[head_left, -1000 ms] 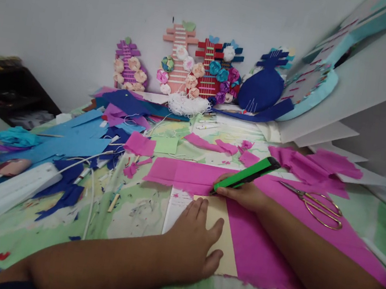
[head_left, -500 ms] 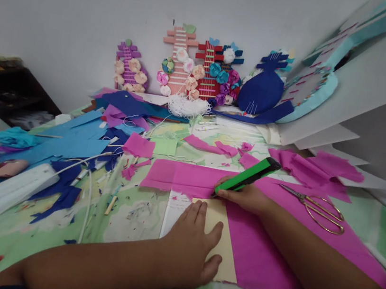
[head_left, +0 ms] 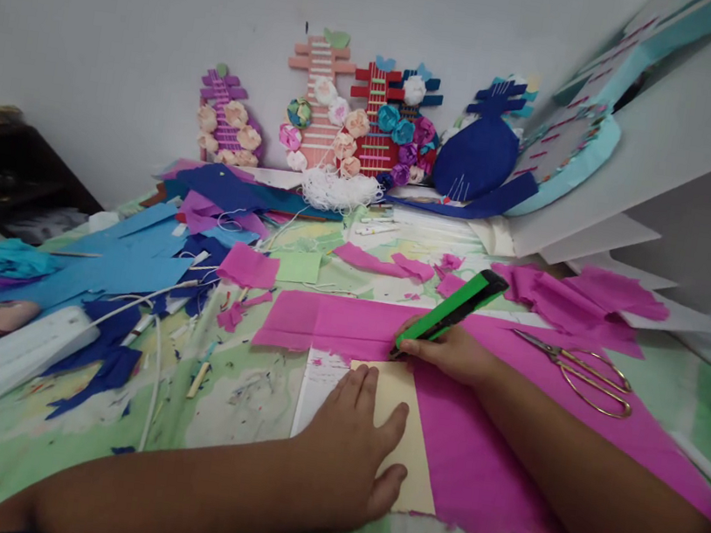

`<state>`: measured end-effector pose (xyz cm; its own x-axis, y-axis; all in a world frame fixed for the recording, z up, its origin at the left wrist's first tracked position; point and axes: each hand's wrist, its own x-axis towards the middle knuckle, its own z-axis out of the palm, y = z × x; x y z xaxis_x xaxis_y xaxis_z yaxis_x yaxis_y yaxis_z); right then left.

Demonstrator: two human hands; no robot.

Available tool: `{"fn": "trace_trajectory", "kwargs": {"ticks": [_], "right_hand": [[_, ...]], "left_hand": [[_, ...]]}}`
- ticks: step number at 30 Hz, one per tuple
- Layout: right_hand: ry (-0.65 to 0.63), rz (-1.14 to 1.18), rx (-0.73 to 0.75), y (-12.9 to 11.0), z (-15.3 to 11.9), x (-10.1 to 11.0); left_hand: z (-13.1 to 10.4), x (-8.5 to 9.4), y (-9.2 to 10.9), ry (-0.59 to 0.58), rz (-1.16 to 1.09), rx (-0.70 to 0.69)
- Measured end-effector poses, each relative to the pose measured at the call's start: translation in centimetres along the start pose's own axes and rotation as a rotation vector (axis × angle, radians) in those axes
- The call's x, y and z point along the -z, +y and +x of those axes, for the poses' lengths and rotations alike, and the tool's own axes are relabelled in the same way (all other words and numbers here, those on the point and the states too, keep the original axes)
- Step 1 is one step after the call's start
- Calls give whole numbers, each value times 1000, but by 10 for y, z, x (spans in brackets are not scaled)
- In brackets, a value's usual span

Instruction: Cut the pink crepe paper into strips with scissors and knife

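Note:
My left hand (head_left: 356, 452) lies flat with its fingers spread on a pale yellow card (head_left: 412, 451). Beneath the card and beyond its top edge stretches a bright pink crepe paper sheet (head_left: 480, 460). Wrapped round a green and black utility knife (head_left: 451, 311), my right hand (head_left: 449, 350) rests on the pink paper just above the card. The knife leans up to the right, its lower end close to the card's top edge; the blade is too small to make out. Part of a white sheet (head_left: 316, 384) shows left of the card, partly under my left hand.
Gold-handled scissors (head_left: 579, 369) lie on the pink paper at right. A white power strip (head_left: 18, 360) with cables and blue paper scraps (head_left: 123, 269) occupy the left. Decorated paper instruments (head_left: 375, 128) lean on the wall behind white string (head_left: 340, 189). White boards (head_left: 658, 185) stand at right.
The whole view has shifted slightly, so things appear a little further left and up. Both hands keep nearly the same places, and the utility knife stays at the card's top edge.

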<state>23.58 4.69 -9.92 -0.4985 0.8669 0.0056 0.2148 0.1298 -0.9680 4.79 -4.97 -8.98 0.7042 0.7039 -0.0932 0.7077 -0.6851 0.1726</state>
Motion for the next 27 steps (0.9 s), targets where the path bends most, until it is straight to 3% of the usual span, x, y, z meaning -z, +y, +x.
{"fn": "trace_trajectory", "kwargs": {"ticks": [4, 13, 20, 27], "right_hand": [[-43, -60, 29, 0, 0, 1], [-16, -24, -13, 0, 0, 2], [-54, -81, 63, -1, -1, 2], [-17, -2, 6, -3, -3, 0]], "left_hand": [[-1, 0, 1, 0, -7, 9], [1, 0, 0, -11, -27, 20], [1, 1, 0, -4, -34, 9], [-1, 2, 0, 1, -53, 14]]}}
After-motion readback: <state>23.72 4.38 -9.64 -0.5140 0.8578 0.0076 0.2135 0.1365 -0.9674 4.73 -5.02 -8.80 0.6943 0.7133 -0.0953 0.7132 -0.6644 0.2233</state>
